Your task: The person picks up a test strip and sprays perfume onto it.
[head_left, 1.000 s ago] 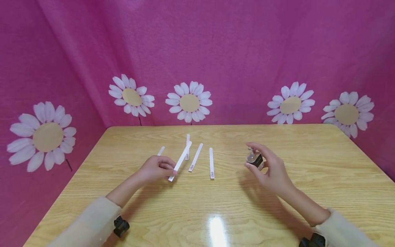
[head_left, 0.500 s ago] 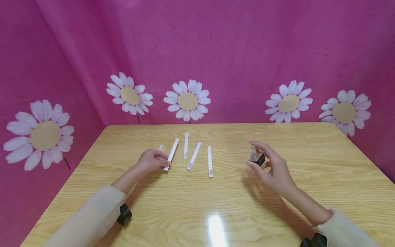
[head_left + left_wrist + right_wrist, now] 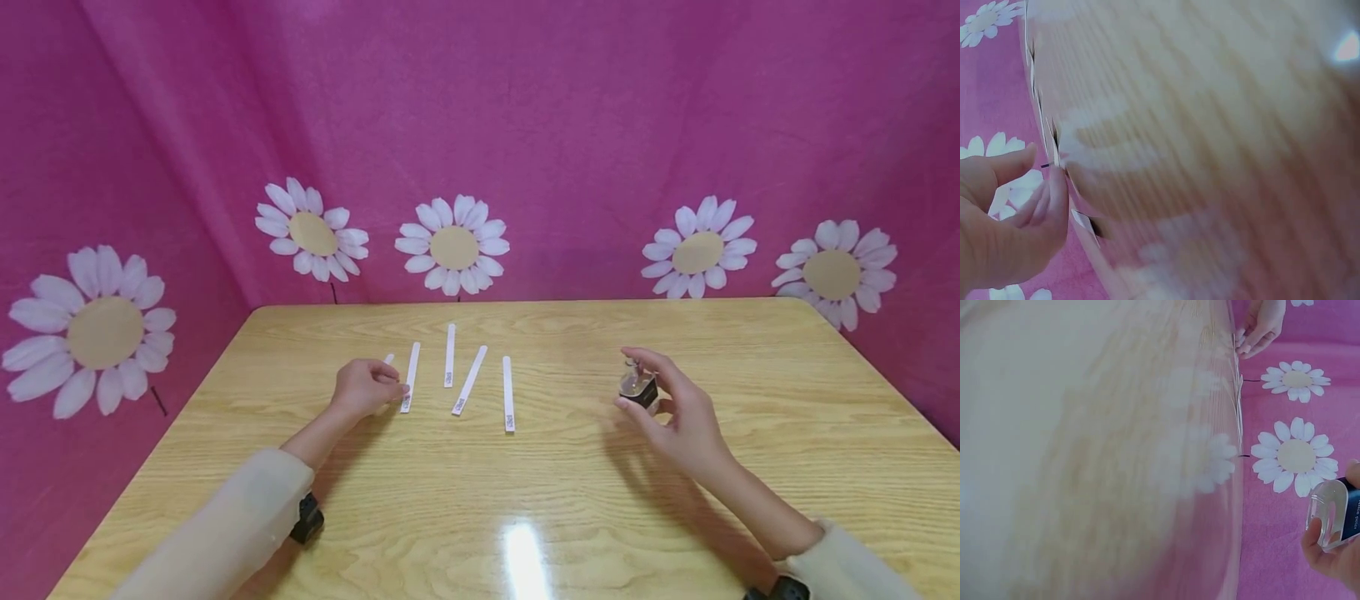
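Observation:
My left hand [image 3: 365,387] is low over the table, its fingertips at the lower end of a white paper test strip [image 3: 411,373] that lies there. In the left wrist view, a gap shows between thumb and fingers of the left hand [image 3: 1016,219]. Another strip [image 3: 388,359] is mostly hidden behind that hand. To the right lie three more strips, a far one [image 3: 450,354], a slanted one [image 3: 470,380] and a right one [image 3: 508,393], with small print at their near ends. My right hand [image 3: 686,417] holds a small clear perfume bottle [image 3: 639,388] with a black label between thumb and fingers, above the table.
The wooden table [image 3: 420,517] reaches back to a magenta curtain [image 3: 555,150] printed with white daisies. A bright light reflection [image 3: 527,558] shows on the glossy tabletop near the front.
The left hand lowered its strip to the table left of the others and loosened its pinch. The right hand, still holding the bottle, shifted slightly right.

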`<act>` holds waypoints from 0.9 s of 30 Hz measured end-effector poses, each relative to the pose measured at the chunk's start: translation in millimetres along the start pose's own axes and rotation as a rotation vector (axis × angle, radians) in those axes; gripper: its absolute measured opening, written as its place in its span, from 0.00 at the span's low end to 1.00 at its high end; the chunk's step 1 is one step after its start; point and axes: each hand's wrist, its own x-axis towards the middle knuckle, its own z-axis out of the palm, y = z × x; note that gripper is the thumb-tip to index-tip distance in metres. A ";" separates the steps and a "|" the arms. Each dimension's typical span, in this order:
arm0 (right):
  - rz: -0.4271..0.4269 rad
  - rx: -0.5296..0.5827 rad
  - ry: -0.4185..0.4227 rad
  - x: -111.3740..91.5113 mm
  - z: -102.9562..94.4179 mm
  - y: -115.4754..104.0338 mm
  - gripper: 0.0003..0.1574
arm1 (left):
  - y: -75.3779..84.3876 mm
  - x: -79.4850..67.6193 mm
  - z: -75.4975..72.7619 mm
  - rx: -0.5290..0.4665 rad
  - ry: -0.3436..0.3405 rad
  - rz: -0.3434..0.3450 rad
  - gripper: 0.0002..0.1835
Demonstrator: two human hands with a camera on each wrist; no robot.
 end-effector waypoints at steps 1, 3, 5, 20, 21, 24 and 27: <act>0.001 -0.001 0.000 0.3 -0.8 0.0 0.42 | -0.5 0.8 0.5 0.028 0.018 0.012 0.13; 0.005 -0.005 0.000 0.7 -2.1 -0.5 0.42 | -1.1 2.6 2.0 0.057 0.037 0.044 0.14; 0.009 -0.011 -0.001 0.7 -2.7 -1.3 0.43 | -1.3 3.8 4.2 0.055 0.036 0.056 0.15; -0.029 -0.013 -0.003 3.9 2.6 -4.7 0.42 | 7.8 16.8 26.2 -0.020 -0.018 0.112 0.16; -0.030 -0.015 -0.004 4.3 2.6 -4.8 0.42 | 9.8 17.8 29.0 -0.017 -0.022 0.117 0.16; -0.033 -0.014 -0.005 5.1 2.8 -5.1 0.43 | 16.4 19.8 37.3 -0.011 -0.033 0.116 0.17; -0.036 -0.008 -0.004 5.8 3.1 -4.9 0.43 | 20.8 22.6 45.2 -0.016 -0.034 0.121 0.19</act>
